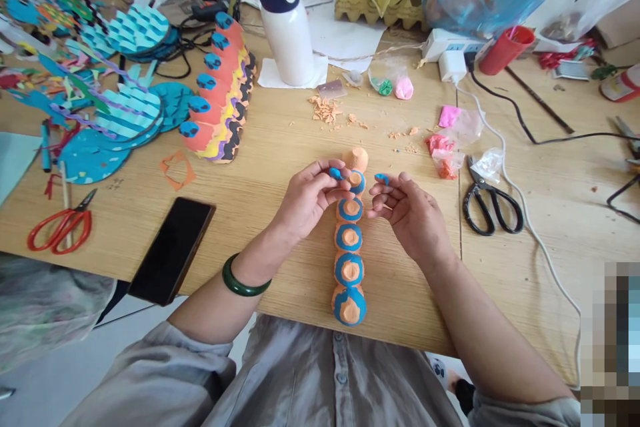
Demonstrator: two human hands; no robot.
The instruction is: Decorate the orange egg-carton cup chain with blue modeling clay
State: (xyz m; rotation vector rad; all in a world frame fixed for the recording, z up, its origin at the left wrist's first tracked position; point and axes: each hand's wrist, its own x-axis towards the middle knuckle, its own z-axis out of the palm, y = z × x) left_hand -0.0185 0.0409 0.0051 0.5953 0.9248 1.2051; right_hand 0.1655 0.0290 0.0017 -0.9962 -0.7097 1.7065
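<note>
Between the fingertips of my left hand (313, 197) is a small lump of blue clay (335, 173). My right hand (413, 213) has a smaller blue clay piece (382, 178) at its thumb and fingertips. Both hands hover over the far end of an orange bumpy strip (349, 237), which looks like a clay-covered row of egg-carton cups. Blue rings surround the orange centres of most of its bumps; the farthest bump (357, 159) is plain orange. The strip lies lengthwise on the table, pointing away from me.
Left are a black phone (173, 250), red-handled scissors (63, 227), and a decorated orange carton piece (220, 90). A white bottle (285, 27) stands behind. Black scissors (493, 203), a white cable (530, 220) and bagged clay (445, 153) lie right. Orange crumbs (325, 109) are scattered beyond the strip.
</note>
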